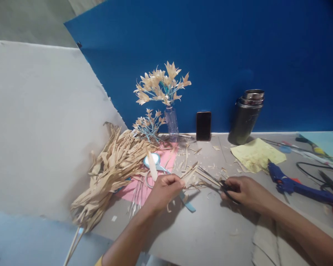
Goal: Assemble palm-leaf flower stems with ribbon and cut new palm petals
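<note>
My left hand (165,192) pinches a pale strip of dried husk (190,174) between thumb and fingers, its narrow end pointing away to the right. A wider pale husk piece (152,167) stands up behind that hand; whether it is held too I cannot tell. My right hand (242,190) is closed round the black handles of scissors (226,187). Their blades reach left toward the strip, apart at the tips. Husk scraps lie on the table between and beyond the hands. A roll of light blue tape (152,160) trails a loose strip past my left hand.
A large bundle of dried husks (108,173) lies at left by pink paper (170,159) and thin wires (137,195). Behind stand husk flowers in a clear bottle (171,123), a phone (203,126) and a flask (244,118). Yellow paper (258,155) and a blue glue gun (296,184) lie right.
</note>
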`<act>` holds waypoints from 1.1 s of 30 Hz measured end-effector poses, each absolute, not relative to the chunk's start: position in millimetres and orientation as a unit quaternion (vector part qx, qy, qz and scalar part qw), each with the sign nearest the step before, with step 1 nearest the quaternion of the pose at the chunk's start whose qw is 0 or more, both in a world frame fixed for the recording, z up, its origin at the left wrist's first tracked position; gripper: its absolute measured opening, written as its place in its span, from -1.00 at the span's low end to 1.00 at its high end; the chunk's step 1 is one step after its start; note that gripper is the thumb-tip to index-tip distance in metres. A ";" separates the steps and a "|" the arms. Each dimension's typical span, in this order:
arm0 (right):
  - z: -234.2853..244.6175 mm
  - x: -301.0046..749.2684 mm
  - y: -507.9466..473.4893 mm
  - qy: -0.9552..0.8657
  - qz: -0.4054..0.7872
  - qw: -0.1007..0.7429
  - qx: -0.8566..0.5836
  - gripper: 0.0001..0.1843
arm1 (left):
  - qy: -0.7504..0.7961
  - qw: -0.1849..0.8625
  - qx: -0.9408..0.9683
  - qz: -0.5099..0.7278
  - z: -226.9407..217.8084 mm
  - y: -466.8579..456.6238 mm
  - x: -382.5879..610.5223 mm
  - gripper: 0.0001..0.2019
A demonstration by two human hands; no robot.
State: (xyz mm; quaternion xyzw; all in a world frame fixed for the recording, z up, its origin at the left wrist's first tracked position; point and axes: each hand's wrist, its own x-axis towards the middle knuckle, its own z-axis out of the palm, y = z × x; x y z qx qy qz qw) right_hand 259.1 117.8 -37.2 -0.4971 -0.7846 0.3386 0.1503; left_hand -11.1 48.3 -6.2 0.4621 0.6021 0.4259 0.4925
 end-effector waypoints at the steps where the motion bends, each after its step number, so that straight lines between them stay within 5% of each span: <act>1: -38.1 260.2 118.6 -0.805 0.269 0.134 -0.512 -0.79 | 0.605 0.485 0.463 0.430 -8.5 48.1 -10.9 -0.72; 4: -40.7 263.1 119.6 -0.816 0.142 0.097 -0.551 -0.90 | 0.610 0.486 0.435 0.450 -15.8 47.2 -10.4 -0.67; 8: -43.2 265.6 118.1 -0.791 0.097 0.072 -0.600 -0.74 | 0.595 0.513 0.348 0.511 -22.3 43.4 -11.4 -0.60; 14: -34.6 266.3 132.3 -0.814 0.025 0.030 -0.579 -0.82 | 0.558 0.569 0.284 0.533 -27.7 32.2 -11.9 -0.63; 22: -34.9 270.1 169.4 -0.789 0.185 0.067 -0.582 -0.85 | 0.537 0.614 0.282 0.506 -24.3 32.9 3.2 -0.78; 27: -31.3 270.3 149.8 -0.800 0.154 0.110 -0.569 -0.93 | 0.550 0.601 0.365 0.451 -10.4 57.1 11.9 -0.75; 33: -32.0 256.7 122.9 -0.836 0.164 0.053 -0.520 -0.94 | 0.557 0.564 0.403 0.458 -14.5 89.5 25.9 -0.74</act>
